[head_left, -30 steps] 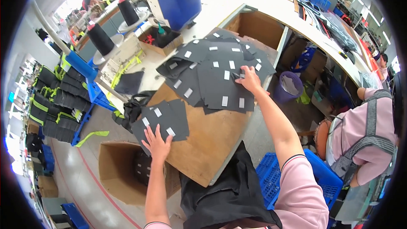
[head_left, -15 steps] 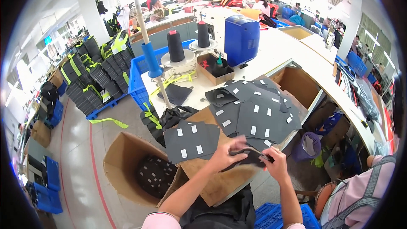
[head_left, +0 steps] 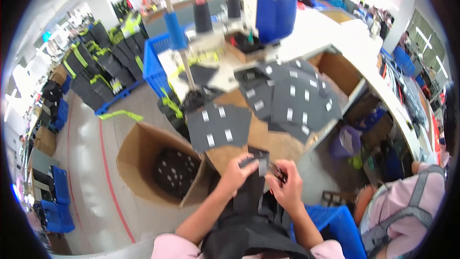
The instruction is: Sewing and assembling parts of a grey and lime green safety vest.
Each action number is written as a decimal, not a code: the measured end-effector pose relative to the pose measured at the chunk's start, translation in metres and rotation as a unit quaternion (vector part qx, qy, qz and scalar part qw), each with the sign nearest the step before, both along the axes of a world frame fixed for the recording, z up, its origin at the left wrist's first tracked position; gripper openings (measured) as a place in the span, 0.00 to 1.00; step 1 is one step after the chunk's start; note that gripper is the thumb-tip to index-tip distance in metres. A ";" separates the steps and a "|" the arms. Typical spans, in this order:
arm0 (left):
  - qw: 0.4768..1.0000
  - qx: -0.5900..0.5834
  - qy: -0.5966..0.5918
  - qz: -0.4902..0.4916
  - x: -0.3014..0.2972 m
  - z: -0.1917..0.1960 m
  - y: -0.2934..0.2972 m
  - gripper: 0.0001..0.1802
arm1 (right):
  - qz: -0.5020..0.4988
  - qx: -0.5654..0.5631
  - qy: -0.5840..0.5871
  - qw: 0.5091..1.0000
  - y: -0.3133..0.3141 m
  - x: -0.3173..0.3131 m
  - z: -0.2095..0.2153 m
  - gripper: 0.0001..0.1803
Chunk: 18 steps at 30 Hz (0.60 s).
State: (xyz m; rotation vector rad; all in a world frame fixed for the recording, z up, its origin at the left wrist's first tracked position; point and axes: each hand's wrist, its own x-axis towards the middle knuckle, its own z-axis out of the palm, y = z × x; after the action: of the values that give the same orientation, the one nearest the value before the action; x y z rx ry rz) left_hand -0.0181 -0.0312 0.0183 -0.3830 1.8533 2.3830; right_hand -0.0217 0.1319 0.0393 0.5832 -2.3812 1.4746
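Note:
My left hand (head_left: 235, 175) is closed on a dark fabric piece (head_left: 262, 154), thumb across its upper part, and a pale grey strip shows at the edge nearest my other hand. The piece hangs down in front of my black apron (head_left: 249, 237). Close beside it, my right hand (head_left: 287, 182) curls around a small pair of thread snips (head_left: 278, 171), their tips pointing toward the strip. Just beyond my hands, a stack of dark panels with white patches (head_left: 219, 127) lies on the brown board (head_left: 275, 141). A larger pile of such panels (head_left: 299, 98) spreads to its right.
An open cardboard box (head_left: 139, 163) holding dark patched pieces stands on the left. A blue crate (head_left: 316, 218) is low at my right, near a seated person in pink (head_left: 407, 211). Thread cones (head_left: 202, 15) and a blue machine housing (head_left: 275, 17) stand behind.
Both hands have come down and closer to my body, off the board's front edge, with the fabric piece. My view has tipped downward.

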 end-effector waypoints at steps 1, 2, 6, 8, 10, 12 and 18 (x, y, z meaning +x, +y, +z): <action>1.000 -0.002 -0.001 -0.013 0.003 0.003 -0.003 0.09 | -0.008 0.012 -0.028 0.999 0.001 0.003 -0.002 0.19; 0.999 0.032 -0.018 -0.009 0.007 0.012 -0.002 0.09 | -0.002 0.042 -0.029 0.999 0.000 0.006 -0.006 0.18; 0.997 0.076 -0.023 -0.024 0.011 0.014 -0.005 0.09 | -0.006 0.068 0.003 0.998 0.003 0.011 -0.009 0.16; 0.995 0.078 -0.041 -0.037 0.013 0.006 -0.006 0.09 | -0.013 0.069 0.006 0.997 0.004 0.010 -0.015 0.16; 0.994 0.089 -0.052 -0.043 0.017 0.004 -0.005 0.09 | -0.012 0.078 0.044 0.996 0.005 0.010 -0.018 0.16; 0.995 0.081 -0.050 -0.043 0.019 0.002 -0.005 0.10 | -0.015 0.093 0.049 0.994 0.005 0.011 -0.021 0.16; 0.994 0.064 -0.067 -0.065 0.023 -0.001 -0.008 0.11 | -0.024 0.088 0.066 0.994 0.010 0.018 -0.027 0.14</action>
State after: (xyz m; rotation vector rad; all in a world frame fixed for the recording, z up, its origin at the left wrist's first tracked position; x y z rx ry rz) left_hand 0.0051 -0.0395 0.0172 -0.3861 1.6070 2.3132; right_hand -0.0033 0.1421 0.0121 0.6377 -2.4188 1.1746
